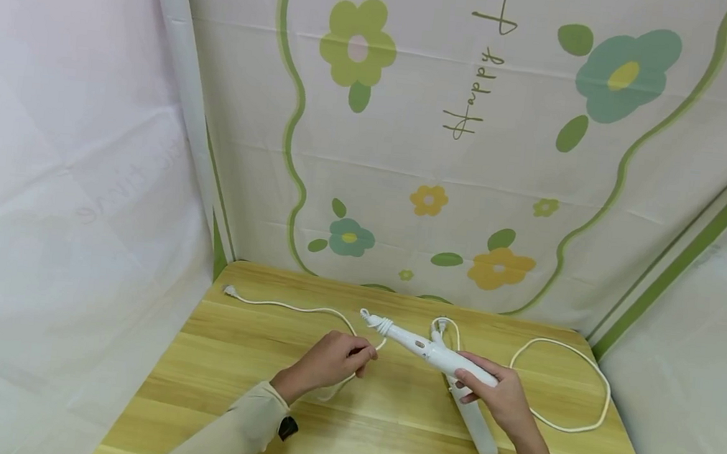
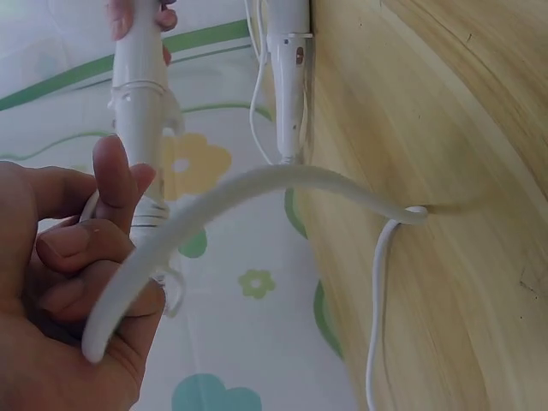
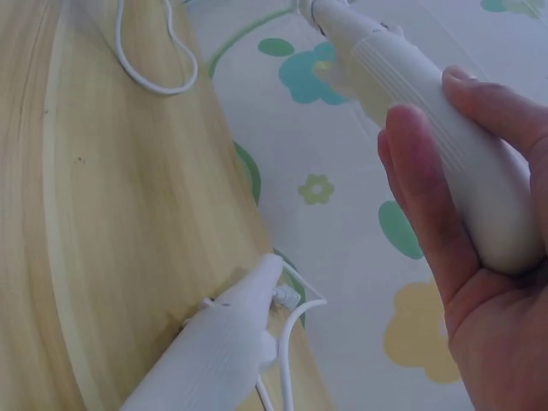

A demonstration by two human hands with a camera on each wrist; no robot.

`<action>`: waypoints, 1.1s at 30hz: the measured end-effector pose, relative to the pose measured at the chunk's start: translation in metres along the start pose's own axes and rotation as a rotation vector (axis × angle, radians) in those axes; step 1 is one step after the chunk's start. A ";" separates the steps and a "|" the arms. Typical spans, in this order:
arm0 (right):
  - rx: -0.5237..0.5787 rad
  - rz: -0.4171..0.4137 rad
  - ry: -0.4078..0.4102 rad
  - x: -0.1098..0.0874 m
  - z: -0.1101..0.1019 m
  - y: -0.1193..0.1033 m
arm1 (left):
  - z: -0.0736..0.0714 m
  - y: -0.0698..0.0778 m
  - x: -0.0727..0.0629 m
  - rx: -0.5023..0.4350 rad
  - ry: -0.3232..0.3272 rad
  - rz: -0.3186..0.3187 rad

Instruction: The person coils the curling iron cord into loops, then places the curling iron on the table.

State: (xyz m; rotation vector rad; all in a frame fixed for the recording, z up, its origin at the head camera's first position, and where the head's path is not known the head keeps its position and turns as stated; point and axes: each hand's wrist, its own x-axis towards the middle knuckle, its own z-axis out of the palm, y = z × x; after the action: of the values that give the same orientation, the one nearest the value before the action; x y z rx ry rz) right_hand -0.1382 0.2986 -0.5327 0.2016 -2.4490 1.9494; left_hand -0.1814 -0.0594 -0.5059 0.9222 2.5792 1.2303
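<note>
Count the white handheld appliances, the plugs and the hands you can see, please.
White appliances: 2 (held appliance, lying appliance)
Plugs: 2 (far-left plug, middle plug)
Hands: 2 (left hand, right hand)
Total: 6

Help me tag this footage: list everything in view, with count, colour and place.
Table: 1, yellowish wood, bottom of head view
Cloth walls: 3, white, behind the table and at both sides
Held wand: 1, white, in the right hand
Lying wand: 1, white, on the table
Cord: separate count unclear, white, on the table and in the left hand
Plugs: 2, white, far left and by the lying wand
Sleeves: 2, beige, on both forearms
Wrist devices: 2, black, one per wrist
Hands: 2, bare, above the table
</note>
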 end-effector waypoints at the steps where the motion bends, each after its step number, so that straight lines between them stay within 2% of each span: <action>1: -0.006 0.013 0.010 0.000 0.000 0.001 | 0.000 0.000 0.000 0.007 -0.001 0.000; 9: -0.047 0.092 0.042 -0.001 0.005 0.005 | 0.000 0.005 -0.002 0.061 -0.013 -0.008; 14: -0.091 0.117 0.075 -0.001 0.007 0.006 | 0.001 0.006 -0.002 0.045 -0.030 -0.036; 19: -0.148 0.080 0.101 0.000 0.011 0.007 | -0.001 0.005 -0.002 -0.005 -0.041 -0.060; 23: -0.207 0.035 0.101 0.001 0.015 0.006 | -0.008 0.004 0.000 0.005 -0.050 -0.043; 28: -0.277 0.042 0.046 0.002 0.016 0.002 | -0.028 0.007 0.003 0.114 -0.048 0.017; 33: -0.305 0.009 -0.087 -0.001 0.014 -0.003 | -0.045 0.011 0.007 0.279 -0.016 0.097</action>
State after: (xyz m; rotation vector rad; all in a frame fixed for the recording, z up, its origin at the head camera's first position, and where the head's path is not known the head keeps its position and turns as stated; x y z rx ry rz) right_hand -0.1357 0.2848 -0.5328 0.2762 -2.7624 1.5717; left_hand -0.1982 -0.0797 -0.4678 1.1136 2.7696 0.8916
